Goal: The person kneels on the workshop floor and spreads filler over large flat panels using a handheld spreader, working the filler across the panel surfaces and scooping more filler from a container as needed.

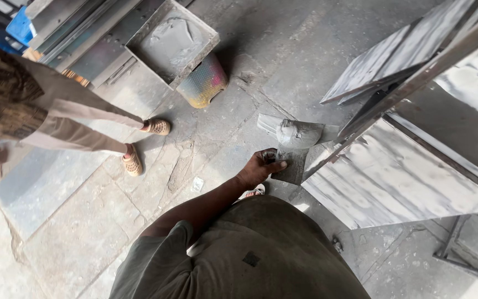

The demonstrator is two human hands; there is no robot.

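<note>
The person's left hand (260, 168) is closed on a flat metal plate (293, 166), thumb on top and fingers curled under its near edge; the plate carries a lump of grey filler paste (298, 133) on its far end, just beyond the fingers; right hand not in view. Just to the right of the grip, a metal frame bar (416, 77) slants up and away, w/ grey-smeared sheet panels (394, 182) on either side of it, the nearest panel edge almost touching the plate. Below the grip, the person's grey-green shirt (250, 254) fills the bottom of the view; a sandalled foot shows just under the wrist. Up and left of the grip, well apart, a square tray (172, 41) of the same grey paste sits on an upturned multicoloured basket (204, 83). Farther left, another person's legs in tan trousers (73, 119) and woven shoes stand on the dusty concrete floor (84, 232).
</note>
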